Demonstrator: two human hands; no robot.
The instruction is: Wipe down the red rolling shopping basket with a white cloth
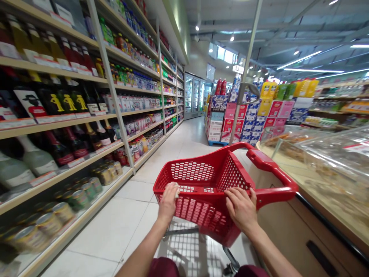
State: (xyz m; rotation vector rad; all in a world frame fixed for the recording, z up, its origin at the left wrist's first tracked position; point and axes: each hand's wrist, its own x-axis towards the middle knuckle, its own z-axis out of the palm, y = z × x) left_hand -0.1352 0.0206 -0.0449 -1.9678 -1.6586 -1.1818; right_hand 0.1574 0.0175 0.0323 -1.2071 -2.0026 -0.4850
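With the view's centre as your dial hub, the red plastic shopping cart with perforated walls [198,209] stands at five o'clock, right before you. Your left hand [168,202], between six and seven o'clock, lies at the cart's near rim, its fingers narrowed on a small, crumpled white wad [177,188], perhaps cloth or paper. Your right hand [241,209], near five o'clock, drapes its fingers over the same rim; I cannot tell how firmly they close.

From that hand, the curved red plastic handle [278,173] rises toward two o'clock. At four o'clock, just beside the cart, runs the beige counter [291,223] topped with clear plastic covers [325,150]. Pale, tall shelves of bottles and cans [117,140] stretch from eight to eleven o'clock; stacked red, blue and white cartons [250,123] stand between two and three, well apart from you.
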